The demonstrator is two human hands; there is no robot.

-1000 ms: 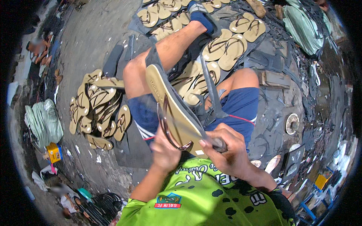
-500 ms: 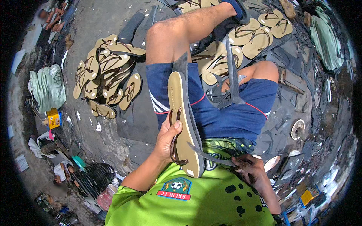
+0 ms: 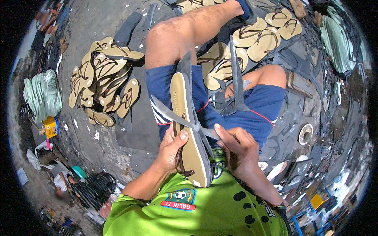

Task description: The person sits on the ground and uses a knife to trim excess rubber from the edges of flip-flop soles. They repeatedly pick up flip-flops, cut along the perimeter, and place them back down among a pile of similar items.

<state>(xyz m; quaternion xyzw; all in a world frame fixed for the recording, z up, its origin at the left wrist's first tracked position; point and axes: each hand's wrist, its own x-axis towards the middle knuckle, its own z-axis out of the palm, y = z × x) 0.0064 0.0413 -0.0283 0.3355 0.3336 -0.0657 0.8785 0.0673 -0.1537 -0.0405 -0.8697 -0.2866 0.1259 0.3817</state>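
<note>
The left hand is closed round one tan sandal, thumb on the sole, holding it upright over the lap so its edge faces the blade. The right hand is wrapped tight on one long knife, laid across the sandal's strap. A pile of about a dozen like sandals lies on the floor to the left, near one green bundle; more lie beyond the knees.
</note>
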